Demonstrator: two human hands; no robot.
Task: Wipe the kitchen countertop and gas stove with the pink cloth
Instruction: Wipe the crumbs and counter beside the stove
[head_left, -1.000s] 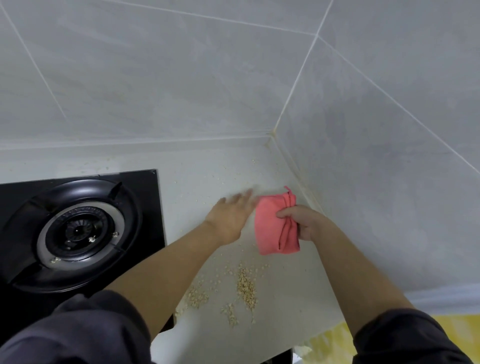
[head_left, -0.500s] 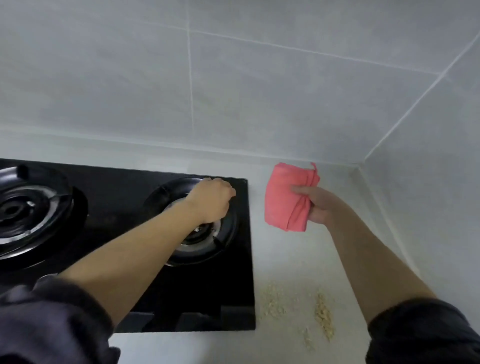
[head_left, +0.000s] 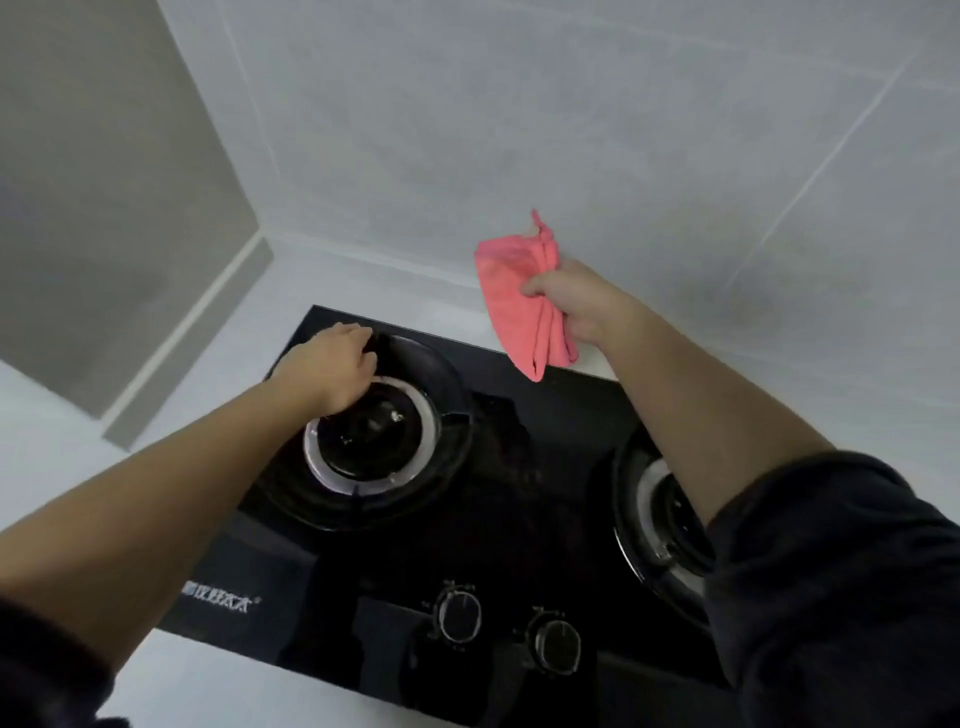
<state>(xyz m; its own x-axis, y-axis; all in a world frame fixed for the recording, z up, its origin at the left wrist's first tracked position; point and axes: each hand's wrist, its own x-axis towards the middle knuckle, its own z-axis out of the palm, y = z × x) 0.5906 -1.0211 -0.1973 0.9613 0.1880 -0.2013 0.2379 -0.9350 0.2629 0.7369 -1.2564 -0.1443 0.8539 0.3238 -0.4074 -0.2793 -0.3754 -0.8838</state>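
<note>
The black glass gas stove (head_left: 524, 467) fills the middle of the view, set into the white countertop (head_left: 62, 447). My left hand (head_left: 332, 366) reaches over the left burner (head_left: 379, 441), its fingers curled around the far rim of the black pan support. My right hand (head_left: 576, 301) holds the folded pink cloth (head_left: 524, 301) in the air above the stove's back edge, with the cloth hanging down. My right forearm partly hides the right burner (head_left: 660, 514).
Two control knobs (head_left: 457, 616) (head_left: 553, 642) sit at the stove's front. Grey tiled wall (head_left: 519, 130) rises behind, and a grey wall (head_left: 104, 208) meets the counter at the left. White counter shows at the near left.
The view has swung left from the counter corner and crumbs to the stove. My left hand moved from the right burner to the left one. My right hand carried the cloth left.
</note>
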